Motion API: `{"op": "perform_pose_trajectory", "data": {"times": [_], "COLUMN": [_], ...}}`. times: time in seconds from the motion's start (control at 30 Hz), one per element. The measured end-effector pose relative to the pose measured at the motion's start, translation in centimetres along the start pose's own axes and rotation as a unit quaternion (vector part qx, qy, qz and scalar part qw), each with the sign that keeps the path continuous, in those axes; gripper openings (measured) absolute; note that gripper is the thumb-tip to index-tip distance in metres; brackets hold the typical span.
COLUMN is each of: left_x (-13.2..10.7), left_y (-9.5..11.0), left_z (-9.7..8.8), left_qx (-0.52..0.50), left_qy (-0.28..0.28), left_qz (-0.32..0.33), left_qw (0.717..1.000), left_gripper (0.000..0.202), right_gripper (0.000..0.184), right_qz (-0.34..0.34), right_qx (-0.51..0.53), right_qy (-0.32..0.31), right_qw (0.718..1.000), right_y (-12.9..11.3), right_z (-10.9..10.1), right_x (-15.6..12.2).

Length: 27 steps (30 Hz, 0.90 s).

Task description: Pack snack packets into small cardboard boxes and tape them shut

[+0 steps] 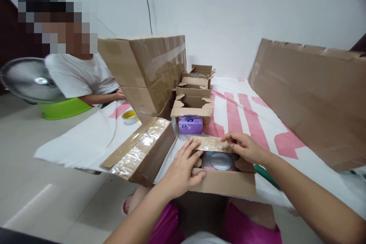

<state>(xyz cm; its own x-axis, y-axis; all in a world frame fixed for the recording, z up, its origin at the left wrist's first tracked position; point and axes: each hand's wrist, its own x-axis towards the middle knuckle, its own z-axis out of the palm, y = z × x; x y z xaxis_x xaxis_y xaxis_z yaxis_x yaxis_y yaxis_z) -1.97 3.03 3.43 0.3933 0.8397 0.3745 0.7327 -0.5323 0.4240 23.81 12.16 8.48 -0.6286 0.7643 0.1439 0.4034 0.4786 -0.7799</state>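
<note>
In front of me is a small open cardboard box. Inside it lies a round, pale lid-like disc with some pink and light blue around it; its kind is unclear. My left hand rests on the box's left side, fingers stretched apart and touching the flaps. At the far right corner, my right hand has its fingers bent around the edge of the far flap, which stands partly raised. Just beyond the box sits a purple plastic-wrapped pack.
Several open cardboard boxes form a row toward the wall. Larger taped cartons are stacked at left, a long taped box nearer. A big cardboard panel stands right. A tape roll lies near another person.
</note>
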Motion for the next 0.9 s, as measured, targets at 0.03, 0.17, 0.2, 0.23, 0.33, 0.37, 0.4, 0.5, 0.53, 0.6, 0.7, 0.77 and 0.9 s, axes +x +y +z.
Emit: {"op": "perform_pose_trajectory", "data": {"times": [0.03, 0.17, 0.2, 0.23, 0.33, 0.37, 0.4, 0.5, 0.53, 0.6, 0.7, 0.77, 0.9], "left_x": [0.0, 0.1, 0.1, 0.1, 0.1, 0.1, 0.1, 0.1, 0.1, 0.1, 0.1, 0.0, -0.1], "left_y": [0.0, -0.1, -0.1, -0.1, -0.1, -0.1, -0.1, 0.1, 0.1, 0.1, 0.1, 0.1, 0.2], "left_z": [0.0, 0.1, 0.1, 0.2, 0.2, 0.2, 0.2, 0.0, 0.0, 0.0, 0.0, 0.0, -0.1], "left_qx": [-0.001, -0.01, -0.012, -0.014, -0.012, -0.011, -0.009, -0.009, -0.009, -0.009, -0.006, -0.002, 0.006], "left_qy": [0.0, 0.006, 0.01, 0.012, 0.009, 0.006, 0.005, 0.005, 0.006, 0.007, 0.005, 0.004, 0.002], "left_qz": [0.001, 0.006, 0.009, 0.01, 0.011, 0.009, 0.007, 0.007, 0.008, 0.008, 0.007, 0.006, 0.002], "left_qw": [1.0, 1.0, 1.0, 1.0, 1.0, 1.0, 1.0, 1.0, 1.0, 1.0, 1.0, 1.0, 1.0], "left_gripper": [0.052, 0.051, 0.051, 0.051, 0.05, 0.05, 0.049, 0.049, 0.049, 0.05, 0.051, 0.051, 0.051], "right_gripper": [0.026, 0.025, 0.026, 0.028, 0.029, 0.029, 0.028, 0.019, 0.014, 0.007, 0.011, 0.013, 0.015], "right_qz": [0.0, -0.017, -0.023, -0.027, -0.032, -0.035, -0.04, -0.065, -0.075, -0.094, -0.115, -0.124, -0.128], "right_qx": [-0.016, -0.092, -0.117, -0.142, -0.195, -0.205, -0.21, -0.214, -0.213, -0.208, -0.2, -0.189, -0.158], "right_qy": [0.006, 0.021, 0.026, 0.031, 0.03, 0.024, 0.018, 0.003, 0.003, 0.005, 0.007, 0.005, 0.003], "right_qw": [1.0, 0.995, 0.993, 0.989, 0.98, 0.978, 0.977, 0.975, 0.974, 0.974, 0.973, 0.974, 0.979], "right_y": [0.0, 0.0, 0.1, 0.2, 0.2, 0.1, 0.1, -0.1, -0.2, -0.3, -0.3, -0.5, -0.6], "right_z": [-0.4, -1.3, -1.3, -1.1, 0.1, 0.5, 1.0, 1.8, 1.9, 2.0, 1.8, 1.6, 0.8], "right_x": [-0.2, -0.6, -0.5, -0.4, 0.7, 1.2, 1.6, 2.7, 2.9, 2.9, 2.4, 1.7, 0.2]}}
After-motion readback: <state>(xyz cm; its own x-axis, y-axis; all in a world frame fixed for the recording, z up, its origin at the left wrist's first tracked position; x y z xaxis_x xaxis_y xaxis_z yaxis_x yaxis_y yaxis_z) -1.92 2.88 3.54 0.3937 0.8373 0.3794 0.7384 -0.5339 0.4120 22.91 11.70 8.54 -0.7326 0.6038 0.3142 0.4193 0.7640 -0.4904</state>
